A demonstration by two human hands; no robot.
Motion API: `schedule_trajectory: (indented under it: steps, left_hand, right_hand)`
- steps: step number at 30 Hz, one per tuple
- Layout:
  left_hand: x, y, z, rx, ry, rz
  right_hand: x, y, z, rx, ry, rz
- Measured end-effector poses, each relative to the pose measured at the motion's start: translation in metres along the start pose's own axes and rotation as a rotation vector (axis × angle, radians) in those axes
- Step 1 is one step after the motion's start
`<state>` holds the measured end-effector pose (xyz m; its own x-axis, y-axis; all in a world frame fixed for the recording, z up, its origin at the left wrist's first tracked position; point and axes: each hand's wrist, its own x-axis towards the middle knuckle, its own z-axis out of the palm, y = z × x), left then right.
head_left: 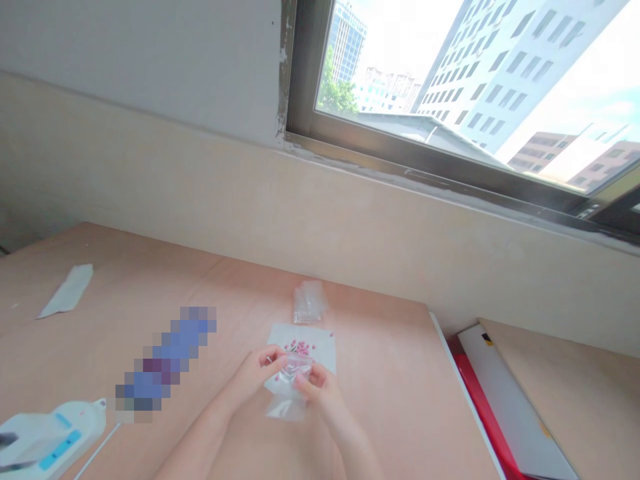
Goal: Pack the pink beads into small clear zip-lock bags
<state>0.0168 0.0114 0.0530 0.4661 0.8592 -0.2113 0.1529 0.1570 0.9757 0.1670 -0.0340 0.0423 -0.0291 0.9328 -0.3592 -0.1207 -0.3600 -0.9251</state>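
Observation:
Between my two hands is a small clear plastic bag [299, 364], held by its sides. My left hand [269, 363] pinches the left side, thumb and fingers together. On the right side, my right hand [319, 385] has its fingers closed on the same bag. Beneath them lies a white sheet [325, 341] with a cluster of small pink pieces [301, 347] on it. Another clear plastic bag [286, 407] rests on the table just below the hands. Behind the sheet sits a stack of clear plastic bags [309, 302].
A white power strip [75, 423] with blue parts and a plug is at the lower left, its cable nearby. A blurred-out blue item [170, 360] and a white paper piece [69, 291] lie left. The table [400, 373] meets the wall below a window; boxes stand right.

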Motion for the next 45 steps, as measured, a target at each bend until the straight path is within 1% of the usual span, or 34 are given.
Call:
schedule_trajectory:
  steps: [2,4,6,9,10,11,13,14,17,19,21,26,30,33,35,38,39,42,45]
  left_hand:
    - [0.004,-0.003,0.000,-0.007,0.015,-0.013]
    - [0.008,-0.009,-0.001,-0.018,0.070,-0.036]
    - [0.012,-0.020,-0.007,-0.031,0.191,-0.073]
    - [0.013,-0.046,-0.018,-0.013,0.384,-0.068]
    - [0.012,-0.056,-0.022,0.007,0.415,-0.059]
    - [0.011,-0.066,-0.025,0.027,0.421,-0.055]
    - [0.007,-0.081,-0.029,0.073,0.437,-0.038]
    - [0.006,-0.086,-0.029,0.099,0.443,-0.022]
    - [0.002,-0.091,-0.028,0.195,0.433,0.011]
    - [0.002,-0.090,-0.028,0.258,0.426,0.020]
    - [0.001,-0.087,-0.029,0.305,0.420,0.020]
    - [0.001,-0.081,-0.029,0.386,0.417,-0.005]
    - [-0.001,-0.074,-0.028,0.396,0.399,0.022]
    - [-0.002,-0.071,-0.028,0.398,0.382,0.042]
    - [-0.003,-0.069,-0.028,0.388,0.377,0.037]
    - [-0.003,-0.068,-0.028,0.365,0.376,0.038]
    - [-0.003,-0.068,-0.028,0.358,0.379,0.039]
    - [-0.002,-0.067,-0.027,0.338,0.368,0.038]
    - [-0.002,-0.066,-0.026,0.347,0.359,0.026]
  right_hand:
    - [0.001,0.008,0.000,0.041,-0.032,-0.011]
    - [0.007,0.012,-0.003,0.066,0.024,-0.042]
    - [0.018,0.011,-0.011,0.044,0.143,-0.080]
    - [0.047,-0.005,-0.030,-0.080,0.343,-0.134]
    - [0.060,-0.014,-0.037,-0.142,0.410,-0.158]
    - [0.074,-0.022,-0.043,-0.219,0.477,-0.182]
    - [0.103,-0.040,-0.052,-0.402,0.565,-0.171]
    - [0.117,-0.048,-0.055,-0.502,0.579,-0.142]
    - [0.152,-0.060,-0.057,-0.575,0.565,-0.103]
    - [0.166,-0.059,-0.056,-0.605,0.551,-0.089]
    - [0.172,-0.053,-0.055,-0.638,0.536,-0.085]
    - [0.169,-0.034,-0.056,-0.681,0.479,-0.114]
    - [0.161,-0.029,-0.057,-0.686,0.477,-0.180]
    - [0.151,-0.029,-0.061,-0.686,0.517,-0.222]
    - [0.140,-0.025,-0.064,-0.689,0.570,-0.250]
    - [0.119,-0.012,-0.066,-0.709,0.677,-0.317]
    - [0.111,-0.007,-0.066,-0.721,0.693,-0.333]
    - [0.090,0.007,-0.061,-0.785,0.639,-0.353]
    - [0.078,0.013,-0.056,-0.859,0.586,-0.370]
